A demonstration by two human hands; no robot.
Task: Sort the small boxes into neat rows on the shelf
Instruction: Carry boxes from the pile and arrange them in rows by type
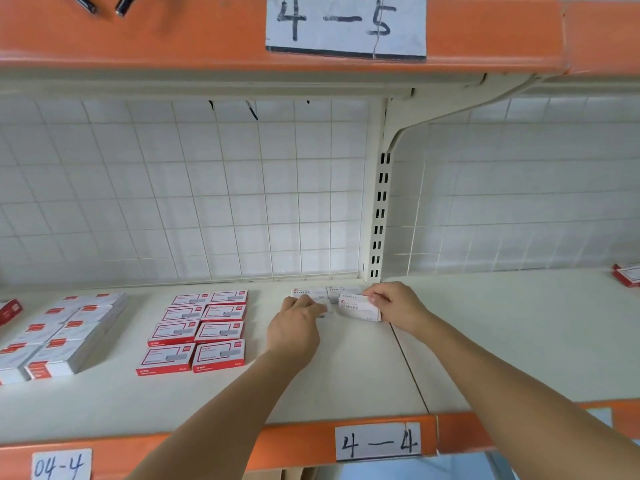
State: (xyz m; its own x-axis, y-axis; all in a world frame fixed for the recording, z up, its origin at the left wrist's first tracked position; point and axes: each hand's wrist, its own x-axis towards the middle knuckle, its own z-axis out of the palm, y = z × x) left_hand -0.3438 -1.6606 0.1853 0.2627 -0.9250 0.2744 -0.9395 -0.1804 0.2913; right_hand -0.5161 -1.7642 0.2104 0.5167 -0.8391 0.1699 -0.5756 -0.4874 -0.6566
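Note:
Near the back of the cream shelf (pixel 346 382), my right hand (pixel 398 306) grips a white staples box (pixel 358 307), held slightly tilted. My left hand (pixel 294 323) rests on a white box (pixel 309 293) that lies flat by the back grid; its fingertips cover that box's front edge. Another white staples box (pixel 341 292) sits behind the held one. To the left, red-and-white boxes (pixel 204 329) lie in two neat columns.
Stacks of white boxes with red labels (pixel 59 336) fill the far left. A red box (pixel 627 275) sits at the far right on the neighbouring shelf. The upright post (pixel 379 220) stands behind my right hand. The orange shelf lip (pixel 277 445) carries paper labels.

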